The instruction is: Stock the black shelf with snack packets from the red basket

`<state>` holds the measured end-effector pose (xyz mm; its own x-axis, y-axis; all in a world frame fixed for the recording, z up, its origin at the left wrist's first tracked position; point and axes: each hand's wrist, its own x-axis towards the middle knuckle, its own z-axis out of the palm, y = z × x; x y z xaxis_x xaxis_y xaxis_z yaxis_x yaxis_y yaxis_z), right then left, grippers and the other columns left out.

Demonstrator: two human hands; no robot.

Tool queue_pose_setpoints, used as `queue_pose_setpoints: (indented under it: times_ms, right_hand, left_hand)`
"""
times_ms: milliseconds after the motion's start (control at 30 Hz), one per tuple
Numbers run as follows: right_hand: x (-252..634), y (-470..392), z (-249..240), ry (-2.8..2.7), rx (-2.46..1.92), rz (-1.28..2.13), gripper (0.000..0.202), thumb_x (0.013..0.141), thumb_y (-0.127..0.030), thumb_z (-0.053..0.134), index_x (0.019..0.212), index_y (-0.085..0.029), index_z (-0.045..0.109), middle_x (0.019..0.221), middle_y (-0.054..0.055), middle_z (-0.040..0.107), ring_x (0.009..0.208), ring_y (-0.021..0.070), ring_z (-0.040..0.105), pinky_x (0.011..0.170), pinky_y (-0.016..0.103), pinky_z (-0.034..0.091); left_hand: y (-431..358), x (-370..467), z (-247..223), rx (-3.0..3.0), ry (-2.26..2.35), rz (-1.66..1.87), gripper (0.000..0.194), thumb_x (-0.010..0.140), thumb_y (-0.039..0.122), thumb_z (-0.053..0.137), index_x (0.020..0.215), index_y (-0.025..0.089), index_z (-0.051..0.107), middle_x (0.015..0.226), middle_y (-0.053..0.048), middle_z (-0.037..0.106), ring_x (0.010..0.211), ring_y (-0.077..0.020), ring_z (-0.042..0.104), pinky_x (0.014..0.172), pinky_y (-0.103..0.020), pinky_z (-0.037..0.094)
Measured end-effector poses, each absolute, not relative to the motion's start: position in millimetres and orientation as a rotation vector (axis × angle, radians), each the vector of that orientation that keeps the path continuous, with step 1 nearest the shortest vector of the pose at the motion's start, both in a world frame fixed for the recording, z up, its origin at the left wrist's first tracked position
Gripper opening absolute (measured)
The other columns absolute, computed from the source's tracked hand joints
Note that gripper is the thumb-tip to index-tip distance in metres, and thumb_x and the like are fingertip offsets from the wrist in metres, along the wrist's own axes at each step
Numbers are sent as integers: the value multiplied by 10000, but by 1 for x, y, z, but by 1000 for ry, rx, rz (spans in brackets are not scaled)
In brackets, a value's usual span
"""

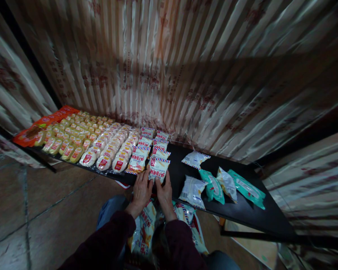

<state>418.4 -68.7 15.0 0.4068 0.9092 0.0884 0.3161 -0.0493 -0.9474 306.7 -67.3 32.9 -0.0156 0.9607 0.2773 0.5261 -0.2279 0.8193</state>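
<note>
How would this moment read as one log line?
left hand: at front bag | right hand: touching it | shelf: round snacks in rows, teal packs at right

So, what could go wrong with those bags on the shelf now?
The front snack bag, with the left hand and right hand at its near end, lies by the near edge of the black shelf, so it might slip off. Pushing it back could also knock the bags behind it out of line.
</note>
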Motion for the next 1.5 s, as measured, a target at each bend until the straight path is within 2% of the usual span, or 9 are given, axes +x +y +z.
queue_pose_setpoints:
  times_ms: [133, 367, 567, 767, 967, 1133, 1367, 1500]
  right_hand:
    - [418, -68, 16, -1101, -1583, 710, 757, 778, -518, 542, 1421, -163, 356, 1166, 102, 652, 1092, 248, 580, 922, 388, 443]
    - [415, -60, 22, -1157, -1558, 689, 736, 804, -521, 520, 1431, -181, 340, 1243, 99, 617, 1101, 237, 577, 931, 375, 445]
    - [415, -56, 21, -1178, -1547, 705, 741, 817, -530, 502, 1438, -166, 325, 1271, 112, 599, 1104, 238, 583, 934, 371, 447]
    - [415, -58, 15, -1174, -1595, 657, 798, 815, -534, 514, 1470, -170, 241, 1242, 107, 618, 1103, 240, 587, 917, 367, 453]
    - [415, -57, 13, -1230, -1588, 645, 723, 847, -531, 457, 1457, -182, 287, 1276, 104, 598, 1111, 237, 584, 927, 356, 445]
    - [418, -63, 14, -1163, -1638, 700, 811, 813, -567, 495, 1473, -170, 240, 1330, 133, 551, 1184, 268, 541, 962, 402, 425]
    - [420, -74, 12, -1180, -1651, 707, 824, 797, -589, 501, 1465, -168, 265, 1439, 137, 431, 1293, 275, 440, 1057, 430, 342]
    - [422, -75, 7, -1211, -1640, 679, 776, 811, -566, 492, 1449, -165, 309, 1373, 127, 511, 1225, 268, 506, 1022, 421, 386]
  left_hand:
    - [-66, 306, 32, 1785, 1552, 1164, 425, 852, 199, 483, 1276, 215, 515, 1251, -124, 575, 1199, -273, 489, 1047, -458, 363]
    - [-67, 308, 22, 1949, 1627, 1122, 481, 897, 228, 431, 1371, 158, 387, 1351, -139, 508, 1237, -244, 467, 1046, -455, 388]
    - [-65, 307, 17, 2041, 1665, 1093, 443, 910, 242, 425, 1346, 159, 415, 1289, -131, 555, 1203, -235, 498, 1011, -431, 432]
    - [-66, 308, 12, 2135, 1667, 1157, 443, 923, 245, 399, 1355, 144, 398, 1302, -142, 539, 1220, -243, 481, 1016, -435, 428]
    - [-64, 310, 12, 2160, 1703, 1112, 449, 923, 248, 401, 1357, 136, 403, 1309, -160, 532, 1222, -258, 482, 1006, -450, 437]
    - [-66, 309, 11, 2155, 1705, 1118, 452, 935, 283, 382, 1360, 129, 394, 1315, -163, 531, 1236, -253, 474, 1015, -453, 431]
    - [-69, 311, 3, 2138, 1734, 1113, 488, 932, 317, 386, 1370, 104, 370, 1333, -175, 514, 1248, -269, 460, 1031, -465, 414]
    - [-69, 313, 2, 2140, 1723, 1075, 471, 922, 274, 395, 1363, 107, 385, 1322, -169, 524, 1238, -264, 471, 1035, -459, 413]
